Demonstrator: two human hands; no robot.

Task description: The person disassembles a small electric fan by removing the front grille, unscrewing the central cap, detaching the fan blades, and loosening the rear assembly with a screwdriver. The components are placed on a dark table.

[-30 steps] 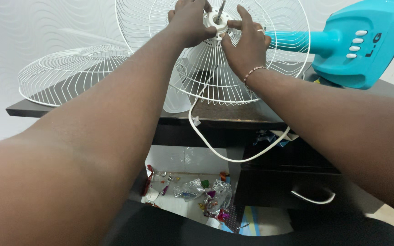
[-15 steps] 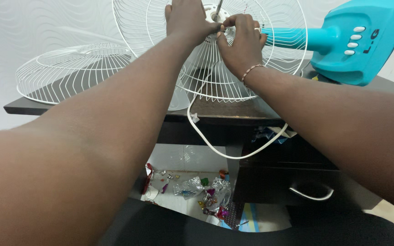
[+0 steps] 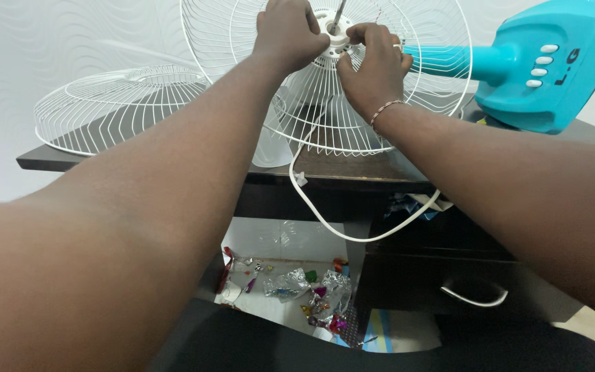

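Note:
A white wire fan guard stands upright on the dark table, fixed to a turquoise fan body lying on its side. At the guard's centre is a white plastic ring around a metal shaft. My left hand grips the left side of that ring. My right hand, with a finger ring and a wrist bracelet, pinches the ring's right side. A second white wire guard lies flat at the table's left.
A translucent fan blade rests behind the upright guard. A white power cord hangs off the table's front edge. Below are a dark drawer with a curved handle and shiny crumpled wrappers on the floor.
Both hands have stayed on the centre ring, shifting their fingers slightly around it. The view has moved a little, so the guards sit a bit further right.

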